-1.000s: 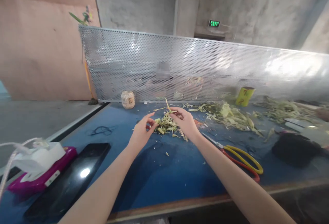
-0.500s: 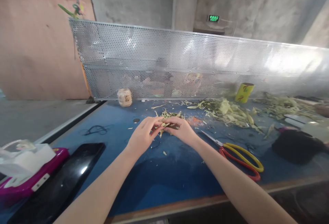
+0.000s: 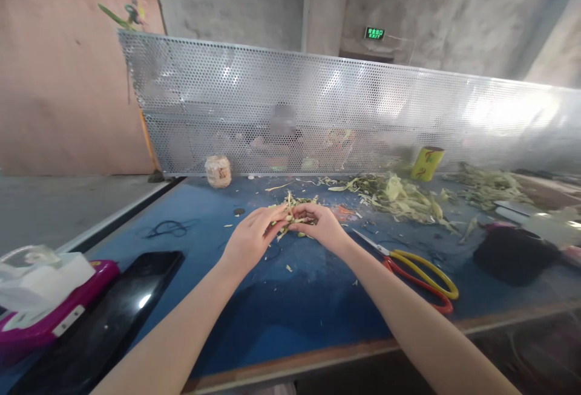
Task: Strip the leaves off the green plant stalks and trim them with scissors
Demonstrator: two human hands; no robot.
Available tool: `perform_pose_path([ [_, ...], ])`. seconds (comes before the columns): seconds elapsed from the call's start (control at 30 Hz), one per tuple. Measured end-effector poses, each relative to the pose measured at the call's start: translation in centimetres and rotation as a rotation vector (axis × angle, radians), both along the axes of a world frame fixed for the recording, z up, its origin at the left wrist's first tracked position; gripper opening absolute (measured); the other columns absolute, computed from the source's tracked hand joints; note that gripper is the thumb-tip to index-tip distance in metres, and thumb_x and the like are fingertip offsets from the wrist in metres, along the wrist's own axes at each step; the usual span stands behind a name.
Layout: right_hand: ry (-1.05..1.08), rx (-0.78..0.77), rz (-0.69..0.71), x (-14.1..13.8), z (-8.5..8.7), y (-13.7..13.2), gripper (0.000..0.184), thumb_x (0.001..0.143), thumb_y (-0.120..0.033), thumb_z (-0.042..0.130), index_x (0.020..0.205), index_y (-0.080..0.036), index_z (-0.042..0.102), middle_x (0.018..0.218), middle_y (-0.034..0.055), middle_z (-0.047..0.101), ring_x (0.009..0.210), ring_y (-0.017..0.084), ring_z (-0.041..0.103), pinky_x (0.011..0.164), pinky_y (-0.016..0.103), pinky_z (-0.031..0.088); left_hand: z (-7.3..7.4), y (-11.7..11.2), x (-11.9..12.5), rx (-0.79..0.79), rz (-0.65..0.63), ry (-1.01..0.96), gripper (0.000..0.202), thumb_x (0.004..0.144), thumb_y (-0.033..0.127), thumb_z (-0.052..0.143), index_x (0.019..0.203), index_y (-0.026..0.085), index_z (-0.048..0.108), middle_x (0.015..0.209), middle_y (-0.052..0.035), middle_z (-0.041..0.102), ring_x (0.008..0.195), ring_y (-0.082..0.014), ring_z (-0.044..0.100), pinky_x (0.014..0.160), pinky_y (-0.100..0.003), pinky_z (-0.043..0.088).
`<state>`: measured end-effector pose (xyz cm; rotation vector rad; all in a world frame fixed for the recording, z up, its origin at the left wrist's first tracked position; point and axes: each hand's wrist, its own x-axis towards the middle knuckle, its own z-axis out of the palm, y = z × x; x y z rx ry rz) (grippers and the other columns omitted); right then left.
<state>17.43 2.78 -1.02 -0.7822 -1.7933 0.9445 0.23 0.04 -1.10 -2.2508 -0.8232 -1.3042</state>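
Note:
My left hand (image 3: 251, 239) and my right hand (image 3: 320, 225) meet over the blue table (image 3: 281, 310), fingers pinched together on a small bundle of pale green plant strips (image 3: 294, 216). The bundle sticks out between the fingertips of both hands. Loose bits of the same strips lie on the table just under and behind the hands.
Scissors (image 3: 420, 271) with yellow and red handles lie right of my right arm. A larger heap of green strips (image 3: 399, 196) and a yellow cup (image 3: 425, 163) sit at the back right. A black phone (image 3: 113, 316), a magenta box (image 3: 49, 316), a small jar (image 3: 218, 171) and a perforated metal screen (image 3: 318, 110) surround the area.
My hands came together from apart, closed on the bundle of strips and drew it slightly nearer. The camera shifted a little to the right.

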Motion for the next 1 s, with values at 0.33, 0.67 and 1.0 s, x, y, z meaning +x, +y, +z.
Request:
perform_pose_path([
  [0.33, 0.098, 0.012, 0.0, -0.8, -0.5, -0.1, 0.015, 0.065, -0.027, 0.062, 0.077, -0.018, 0.064, 0.073, 0.0008, 0.062, 0.062, 0.01, 0.055, 0.06, 0.023, 0.043, 0.4, -0.3, 0.1, 0.066, -0.005, 0.044, 0.042, 0.079, 0.009, 0.049, 0.119, 0.018, 0.042, 0.099, -0.006, 0.064, 0.088, -0.0134, 0.059, 0.077, -0.029, 0.052],
  [0.67, 0.142, -0.022, -0.025, -0.7, -0.2, -0.2, 0.017, 0.067, -0.031, 0.059, 0.076, -0.018, 0.065, 0.069, 0.0007, 0.062, 0.06, 0.009, 0.053, 0.058, 0.022, 0.043, 0.6, -0.2, -0.5, 0.151, 0.054, 0.249, 0.055, 0.08, 0.009, 0.047, 0.131, 0.013, 0.027, 0.096, -0.0088, 0.064, 0.087, -0.0155, 0.058, 0.077, -0.029, 0.05],
  [1.0, 0.155, -0.008, -0.053, -0.6, -0.5, 0.1, 0.022, 0.071, -0.035, 0.056, 0.08, -0.018, 0.064, 0.07, 0.0017, 0.061, 0.06, 0.01, 0.053, 0.058, 0.023, 0.042, 1.1, -0.5, 0.2, 0.105, 0.003, 0.174, 0.067, 0.081, 0.012, 0.048, 0.135, 0.012, 0.009, 0.098, -0.0085, 0.064, 0.092, -0.0133, 0.057, 0.08, -0.026, 0.05],
])
